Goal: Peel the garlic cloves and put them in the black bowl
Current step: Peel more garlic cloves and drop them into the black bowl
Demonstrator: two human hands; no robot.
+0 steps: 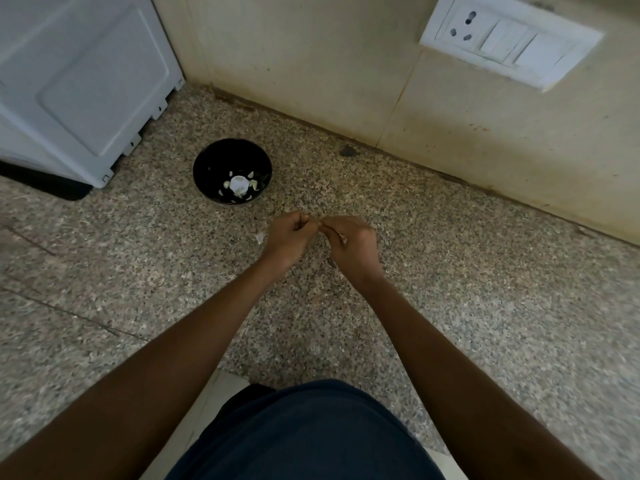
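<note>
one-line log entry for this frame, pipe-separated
step: peeling | left hand and right hand: pinching a clove together, barely visible | black bowl: holds peeled cloves | peel scrap on counter

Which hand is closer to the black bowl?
The left hand. It is just below and right of the bowl. The right hand is farther right, touching the left hand's fingertips as both pinch something small.

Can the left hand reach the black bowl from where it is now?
Probably yes. The round black bowl sits on the speckled stone counter, left of and beyond the left hand, with only bare counter between them. That hand is busy, fingers curled, meeting the right hand.
</note>
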